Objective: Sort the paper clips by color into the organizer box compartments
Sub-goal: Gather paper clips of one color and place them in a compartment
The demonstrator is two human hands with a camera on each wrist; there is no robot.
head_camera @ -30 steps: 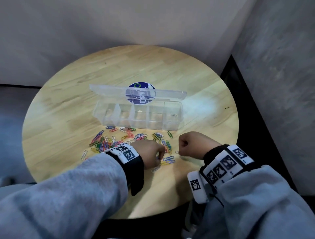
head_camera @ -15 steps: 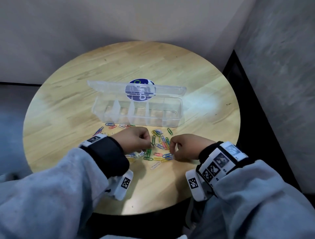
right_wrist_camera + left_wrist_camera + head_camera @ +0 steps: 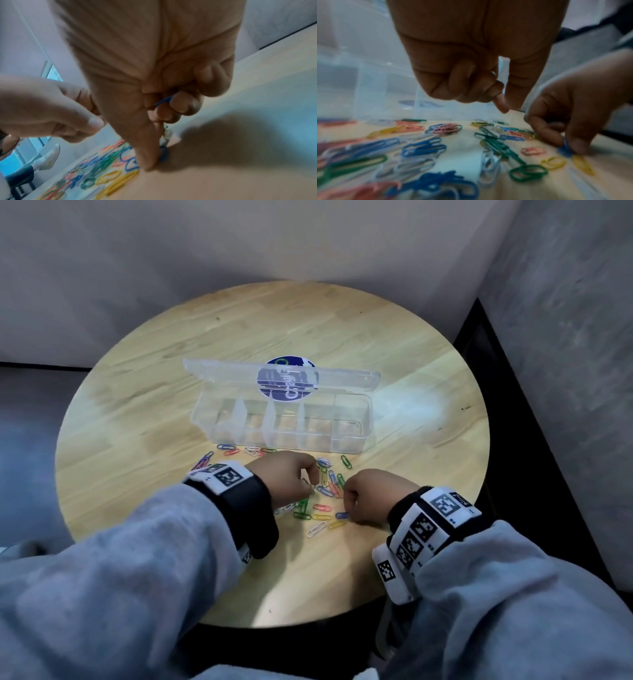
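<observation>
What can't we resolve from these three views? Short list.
- Left hand contents: curled fingers hide them in the head and left wrist views; a clip is not clearly shown.
- Clips under the left wristband: hidden in the head view.
- Organizer box compartments: look empty, but glare and clear plastic obscure the far-right one.
- Near-left clips: motion-blurred in the left wrist view.
- Right hand holds blue clips; their number is unclear.

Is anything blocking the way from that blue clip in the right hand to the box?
Nothing visible blocks it. The right hand pinches a blue clip; the box lies beyond with its lid open. Only loose clips lie on the table between.
</observation>
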